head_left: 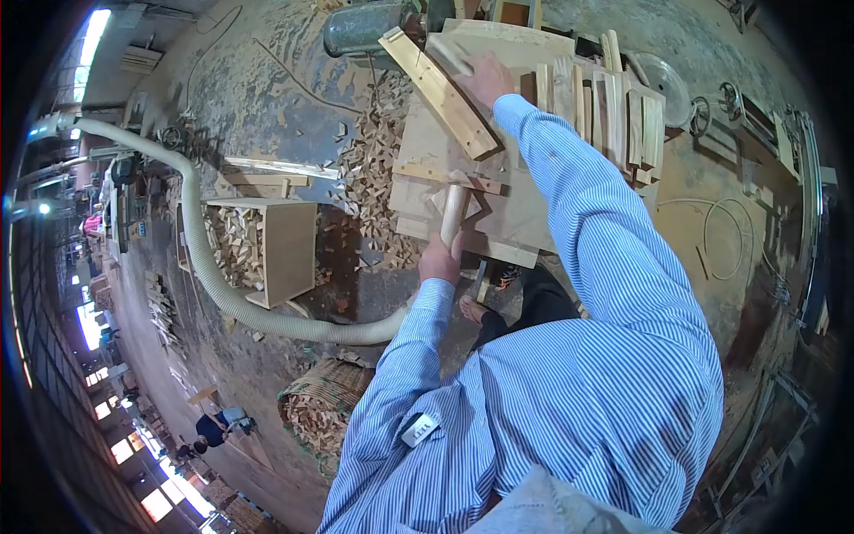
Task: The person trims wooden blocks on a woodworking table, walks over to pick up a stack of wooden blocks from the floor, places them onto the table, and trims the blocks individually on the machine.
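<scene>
My left hand (438,262) is closed around the lower end of a pale, smooth wooden piece (455,212). Its far end rests at a wooden strip with holes (445,177) fixed across the plywood worktable (418,142). Farther out, my right hand (489,82) grips another pale wooden piece (449,53), close to the motor end of the table. Between the hands a thick wooden bar (440,93) lies diagonally on the tabletop. Right of my right hand, several cut wooden pieces (592,111) stand side by side in a row.
A green motor (365,31) sits beyond the table. Offcuts (374,169) are heaped along its left side. A ribbed hose (213,276) curves past an open box (289,249) of scraps. A woven basket (329,392) stands near my left elbow. Another person (222,427) is far off at lower left.
</scene>
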Demonstrator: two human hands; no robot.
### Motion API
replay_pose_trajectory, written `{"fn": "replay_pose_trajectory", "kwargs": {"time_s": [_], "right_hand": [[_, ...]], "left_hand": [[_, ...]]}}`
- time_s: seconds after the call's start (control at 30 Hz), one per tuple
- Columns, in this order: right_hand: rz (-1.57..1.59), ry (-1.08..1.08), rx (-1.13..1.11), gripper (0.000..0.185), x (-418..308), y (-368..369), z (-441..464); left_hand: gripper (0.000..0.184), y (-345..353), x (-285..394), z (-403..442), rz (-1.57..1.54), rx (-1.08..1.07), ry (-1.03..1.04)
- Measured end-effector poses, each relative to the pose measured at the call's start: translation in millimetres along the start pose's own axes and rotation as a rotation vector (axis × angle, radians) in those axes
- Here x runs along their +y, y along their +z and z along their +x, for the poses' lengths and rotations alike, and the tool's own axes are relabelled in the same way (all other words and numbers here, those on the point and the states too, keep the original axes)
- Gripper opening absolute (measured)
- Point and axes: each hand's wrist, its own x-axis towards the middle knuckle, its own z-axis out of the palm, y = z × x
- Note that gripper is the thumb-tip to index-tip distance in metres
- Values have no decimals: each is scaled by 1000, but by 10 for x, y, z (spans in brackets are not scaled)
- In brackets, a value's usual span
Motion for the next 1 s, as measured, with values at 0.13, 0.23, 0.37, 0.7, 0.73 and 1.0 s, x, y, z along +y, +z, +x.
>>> {"fn": "replay_pose_trajectory", "kwargs": {"time_s": [0.13,0.23,0.37,0.7,0.73,1.0], "right_hand": [[120,72,110,35,-4,344,-191],[48,128,37,32,-69,531,-270],[109,103,5,27,-189,649,-250],[70,54,4,31,-342,755,110],[73,57,4,31,-350,759,155],[147,45,56,25,-175,778,446]], "left_hand": [[54,3,-163,-187,-20,0,-7],[53,23,-310,-322,16,15,35],[55,3,-406,-430,-15,-41,2],[53,25,-443,-413,-23,-83,-28],[52,25,-443,-386,-28,-86,-31],[50,-15,-188,-182,-47,-78,-30]]}}
